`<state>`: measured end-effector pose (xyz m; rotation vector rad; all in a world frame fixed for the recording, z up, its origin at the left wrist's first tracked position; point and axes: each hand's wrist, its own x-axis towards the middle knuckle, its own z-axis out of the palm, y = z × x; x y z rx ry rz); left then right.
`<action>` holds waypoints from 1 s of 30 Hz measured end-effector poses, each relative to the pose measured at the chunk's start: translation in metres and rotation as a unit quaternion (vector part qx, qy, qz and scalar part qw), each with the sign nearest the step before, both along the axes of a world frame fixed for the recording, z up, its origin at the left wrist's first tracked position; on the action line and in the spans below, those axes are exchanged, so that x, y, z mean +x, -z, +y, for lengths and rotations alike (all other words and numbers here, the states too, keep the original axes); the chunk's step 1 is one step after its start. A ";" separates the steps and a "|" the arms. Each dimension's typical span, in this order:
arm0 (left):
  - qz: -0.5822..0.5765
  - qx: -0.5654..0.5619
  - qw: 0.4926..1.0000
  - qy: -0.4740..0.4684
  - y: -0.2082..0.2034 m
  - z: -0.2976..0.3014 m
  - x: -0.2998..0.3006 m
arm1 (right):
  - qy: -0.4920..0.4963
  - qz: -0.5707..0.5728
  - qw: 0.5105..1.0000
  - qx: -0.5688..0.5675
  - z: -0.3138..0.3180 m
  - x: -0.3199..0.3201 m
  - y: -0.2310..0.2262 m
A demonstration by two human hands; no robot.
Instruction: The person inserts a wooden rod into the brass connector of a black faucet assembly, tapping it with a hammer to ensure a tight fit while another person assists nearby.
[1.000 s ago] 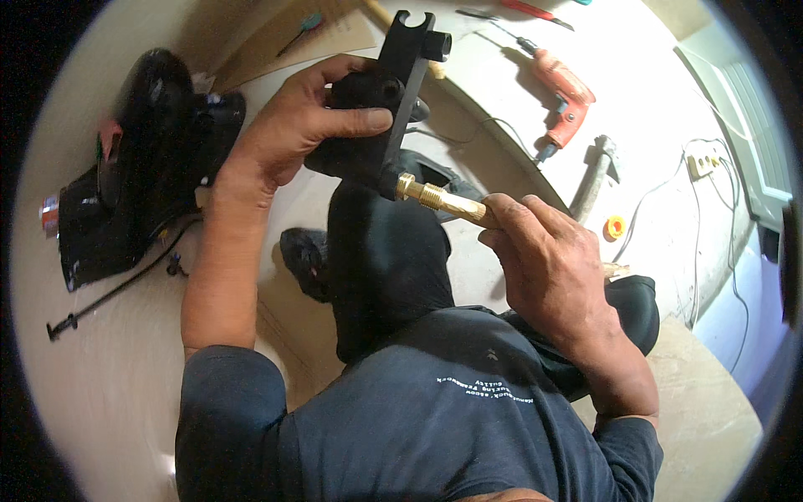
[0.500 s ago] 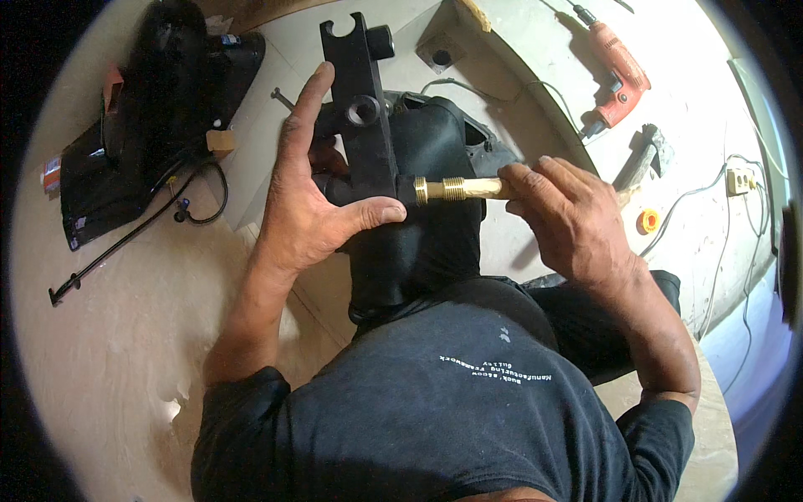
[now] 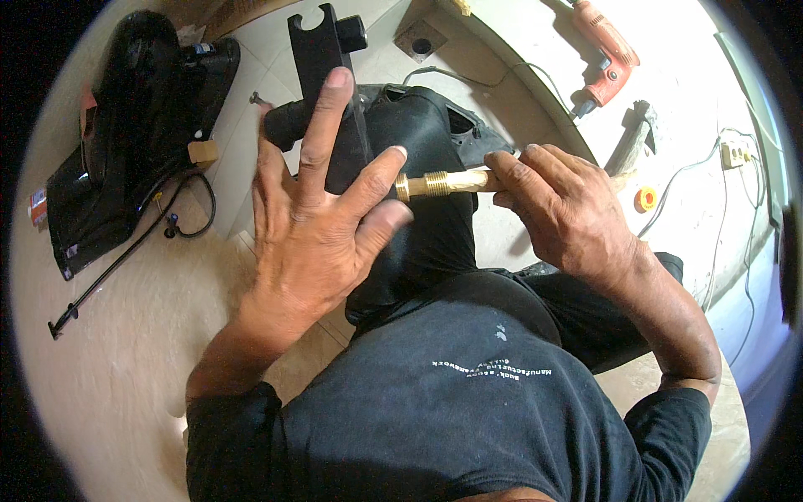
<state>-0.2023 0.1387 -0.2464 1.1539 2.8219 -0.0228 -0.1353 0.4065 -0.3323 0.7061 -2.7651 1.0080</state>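
Observation:
A black shower-type fixture (image 3: 318, 52), a flat bar with a round knob and a cut-out hook at its far end, stands over my thigh. A brass threaded fitting (image 3: 422, 186) juts from its near right side. My left hand (image 3: 314, 217) lies across the fixture with its fingers spread wide and its thumb blurred. Its outer fingers are beside a black cylinder (image 3: 287, 124) on the fixture. At the right, my right hand (image 3: 565, 205) is closed on a pale wooden stick (image 3: 468, 181), whose other end meets the brass fitting.
A red drill (image 3: 613, 63) lies at the far right, with a hammer (image 3: 633, 146) nearer. An orange roll of tape (image 3: 645, 199) and a cabled socket (image 3: 735, 156) are at the right. Black bags (image 3: 138, 109) and a thin black hose (image 3: 117, 272) lie left.
My left hand has let go its grip with the thumb along the fixture and now spreads over its front. The fixture has shifted left in the picture. My right hand keeps the stick.

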 end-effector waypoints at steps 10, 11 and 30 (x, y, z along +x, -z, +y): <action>0.040 0.019 0.998 0.054 0.034 0.011 0.005 | 0.010 0.007 0.999 0.041 -0.003 -0.006 -0.012; 0.060 0.039 0.996 0.051 0.034 0.015 0.007 | 0.011 0.006 0.999 0.040 -0.003 -0.007 -0.014; 0.083 0.085 0.992 0.039 0.048 0.032 0.001 | -0.005 -0.168 0.986 0.025 0.004 -0.027 -0.028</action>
